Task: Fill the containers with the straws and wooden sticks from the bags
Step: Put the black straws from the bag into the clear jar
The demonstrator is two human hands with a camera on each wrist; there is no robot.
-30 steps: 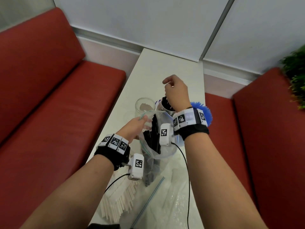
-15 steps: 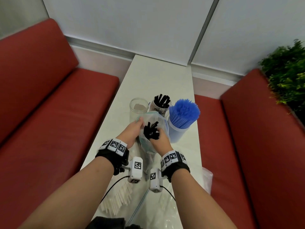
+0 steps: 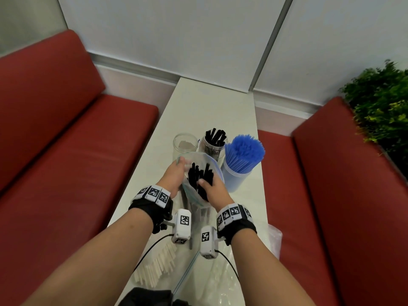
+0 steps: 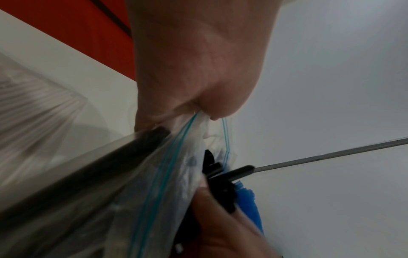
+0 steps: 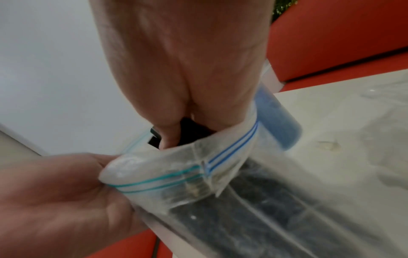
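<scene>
A clear zip bag [image 3: 199,160] of black straws [image 3: 199,175] stands upright on the white table [image 3: 209,107]. My left hand [image 3: 174,173] pinches the bag's rim [image 4: 198,120] and holds it open. My right hand [image 3: 212,188] reaches into the bag's mouth and grips a bunch of black straws [image 5: 187,127]. Behind the bag stand three containers: an empty glass jar [image 3: 185,143], a jar partly filled with black straws [image 3: 213,142] and a cup full of blue straws [image 3: 241,157].
Near me on the table lie a bundle of white sticks [image 3: 156,266] and crumpled clear bags [image 3: 220,281]. Red benches [image 3: 66,173] flank the narrow table on both sides. A green plant [image 3: 382,107] stands at the far right.
My right hand left the black-straw jar, came down into the bag and closed round a bunch of straws. The left hand kept its hold on the bag's rim.
</scene>
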